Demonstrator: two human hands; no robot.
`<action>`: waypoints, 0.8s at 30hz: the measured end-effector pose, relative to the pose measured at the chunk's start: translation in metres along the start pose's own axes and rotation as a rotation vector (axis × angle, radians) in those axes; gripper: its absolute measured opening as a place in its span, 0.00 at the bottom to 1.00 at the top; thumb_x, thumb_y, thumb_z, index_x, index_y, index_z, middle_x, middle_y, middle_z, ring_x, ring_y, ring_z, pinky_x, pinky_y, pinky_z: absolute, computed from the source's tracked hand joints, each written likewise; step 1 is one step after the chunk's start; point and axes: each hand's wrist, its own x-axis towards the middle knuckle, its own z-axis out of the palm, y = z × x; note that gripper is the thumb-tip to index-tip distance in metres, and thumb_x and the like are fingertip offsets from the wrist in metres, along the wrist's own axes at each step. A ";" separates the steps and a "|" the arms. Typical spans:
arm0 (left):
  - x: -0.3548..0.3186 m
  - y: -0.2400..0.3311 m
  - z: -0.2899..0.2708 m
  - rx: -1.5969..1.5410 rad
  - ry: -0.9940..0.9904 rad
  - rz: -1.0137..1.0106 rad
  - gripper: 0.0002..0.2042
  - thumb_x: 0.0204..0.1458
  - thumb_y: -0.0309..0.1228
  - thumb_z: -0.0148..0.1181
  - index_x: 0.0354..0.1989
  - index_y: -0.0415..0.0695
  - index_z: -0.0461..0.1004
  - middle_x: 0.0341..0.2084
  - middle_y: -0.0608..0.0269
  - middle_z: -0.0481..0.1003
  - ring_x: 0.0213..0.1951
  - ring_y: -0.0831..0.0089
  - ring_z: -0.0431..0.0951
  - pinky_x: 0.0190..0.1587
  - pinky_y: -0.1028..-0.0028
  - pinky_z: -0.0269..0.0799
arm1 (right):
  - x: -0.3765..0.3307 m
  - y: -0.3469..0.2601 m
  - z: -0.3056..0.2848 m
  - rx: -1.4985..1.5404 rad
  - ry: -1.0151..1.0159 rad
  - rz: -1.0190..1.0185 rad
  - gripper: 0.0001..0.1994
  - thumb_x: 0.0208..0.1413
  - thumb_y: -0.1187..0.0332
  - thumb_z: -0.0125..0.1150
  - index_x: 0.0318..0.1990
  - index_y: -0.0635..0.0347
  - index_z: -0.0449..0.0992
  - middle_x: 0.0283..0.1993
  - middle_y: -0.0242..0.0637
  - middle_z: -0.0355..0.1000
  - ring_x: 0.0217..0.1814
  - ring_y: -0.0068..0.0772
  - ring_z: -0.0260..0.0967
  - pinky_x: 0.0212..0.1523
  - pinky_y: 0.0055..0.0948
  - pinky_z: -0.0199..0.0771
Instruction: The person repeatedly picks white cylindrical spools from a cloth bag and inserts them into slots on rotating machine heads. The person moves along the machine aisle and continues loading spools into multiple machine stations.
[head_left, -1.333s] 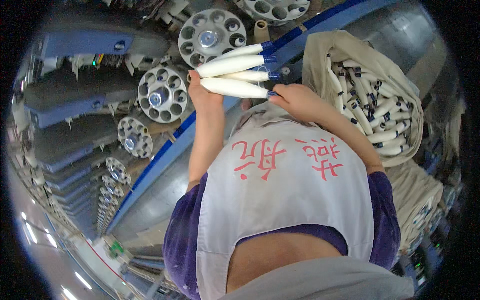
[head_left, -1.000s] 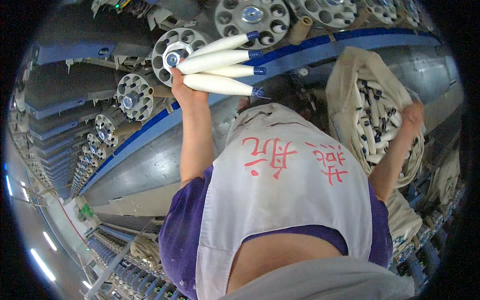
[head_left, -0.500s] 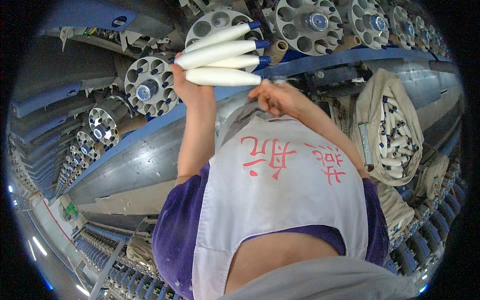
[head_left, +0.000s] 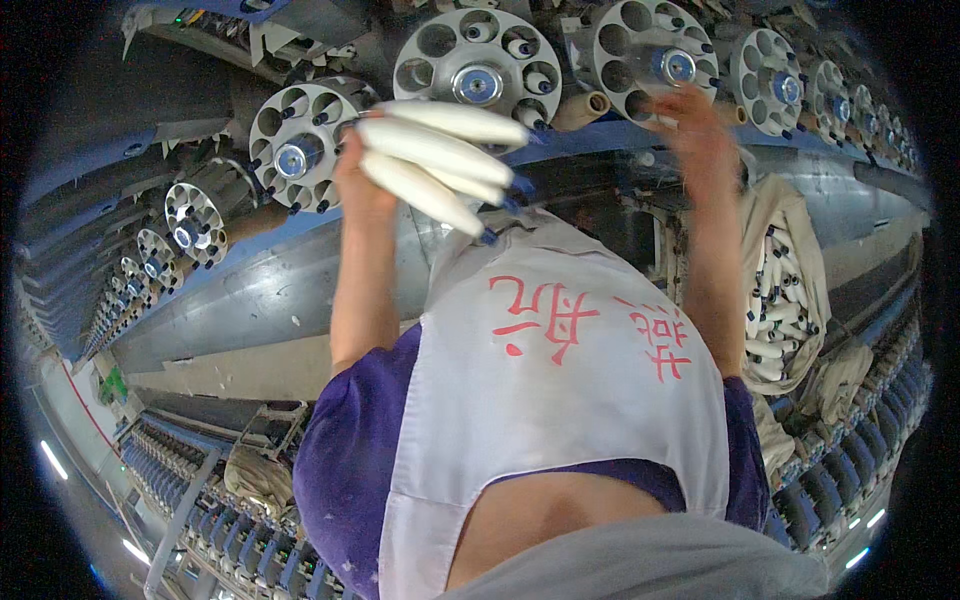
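Note:
Several white yarn bobbins with dark blue tube ends fan out from my left hand, which is closed round their other ends. They tilt down to the right, in front of the apron. My right hand is raised at the lower edge of a round, holed bobbin magazine, and motion smears its fingers. I cannot make out whether it holds anything. Another magazine, with a few bobbins in its holes, stands just above the held bunch. Left of that, a third magazine also carries bobbins.
A beige cloth bag full of bobbins hangs open at the right. A brown paper tube lies between two magazines. A long grey metal panel runs below the row of magazines. Machine rows line the lower left and right.
My right hand has gone from the tip of the lowest held bobbin up and right to the magazine. The bunch in my left hand has tipped downward at its blue ends.

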 end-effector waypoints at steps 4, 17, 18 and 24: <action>-0.001 -0.039 -0.008 -0.066 -0.147 -0.360 0.20 0.51 0.43 0.50 0.43 0.38 0.68 0.40 0.53 0.71 0.43 0.59 0.70 0.51 0.61 0.63 | 0.002 0.009 0.117 0.140 -0.831 0.288 0.20 0.54 0.59 0.51 0.49 0.64 0.63 0.44 0.40 0.65 0.43 0.26 0.65 0.33 0.24 0.70; 0.016 -0.064 -0.045 -0.183 0.041 -0.355 0.17 0.51 0.40 0.51 0.43 0.39 0.69 0.35 0.54 0.72 0.36 0.62 0.73 0.42 0.63 0.69 | 0.006 0.036 0.176 0.002 -0.810 0.837 0.25 0.47 0.60 0.56 0.51 0.65 0.63 0.46 0.42 0.68 0.45 0.33 0.67 0.46 0.34 0.66; 0.010 -0.068 -0.040 -0.301 -0.009 -0.387 0.18 0.50 0.41 0.53 0.41 0.38 0.69 0.35 0.54 0.73 0.36 0.61 0.74 0.42 0.62 0.69 | 0.007 0.027 0.169 0.035 -0.838 0.996 0.23 0.40 0.68 0.59 0.47 0.65 0.65 0.38 0.41 0.70 0.30 0.29 0.69 0.32 0.30 0.70; -0.035 -0.078 -0.043 -0.133 0.161 -0.434 0.17 0.46 0.28 0.58 0.43 0.41 0.61 0.31 0.55 0.72 0.30 0.65 0.76 0.26 0.69 0.76 | 0.032 0.043 0.160 -0.206 -0.743 0.892 0.17 0.39 0.73 0.59 0.40 0.64 0.66 0.22 0.39 0.69 0.14 0.30 0.64 0.10 0.28 0.64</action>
